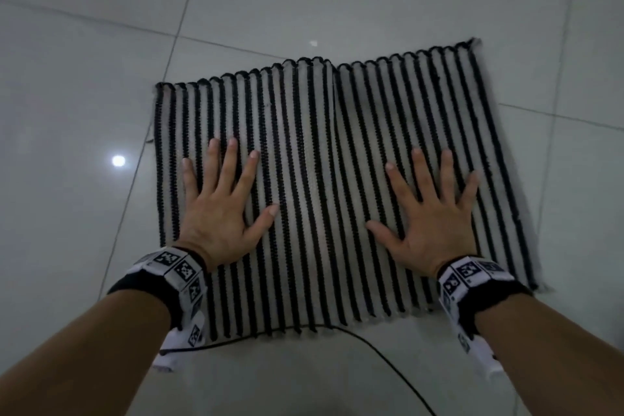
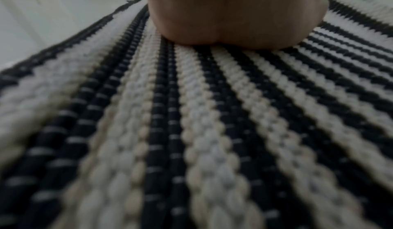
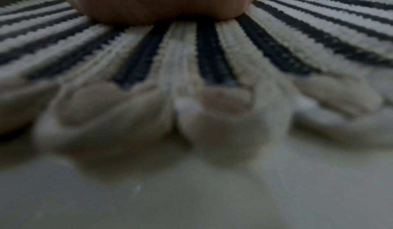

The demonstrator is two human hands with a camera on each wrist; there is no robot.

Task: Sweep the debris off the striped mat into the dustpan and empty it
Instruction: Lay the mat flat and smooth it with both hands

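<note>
So I'm parked over the floor [image 1: 84,44], glossy pale tile with thin grout lines and a ceiling light glinting off it. The mat [image 1: 314,162] lies flat on it, roughly square, chunky woven ribs in black and cream, and the near edge ends in soft looped cream tufts that the right wrist view shows up close. There's a seam or fold line down the middle at the far edge, so it looks like two panels joined.

Both hands are flat on it, fingers spread and straight, gripping nothing. Left hand [image 1: 219,209] sits near the mat's left side, right hand [image 1: 429,216] toward the right, well apart. Both wrist views just show the heel of a palm pressed into the weave.

Step-wise, my read is this is either the very start or the very end: I can't spot any debris on the mat, apart from one tiny pale speck [image 1: 314,43] on the tile just beyond the far edge. No dustpan or brush anywhere in view. If sweeping is yet to come, the next move means lifting the hands and finding the tools off-frame.

Also a thin black cable [image 1: 388,361] snakes across the tile near me, by the near edge.
</note>
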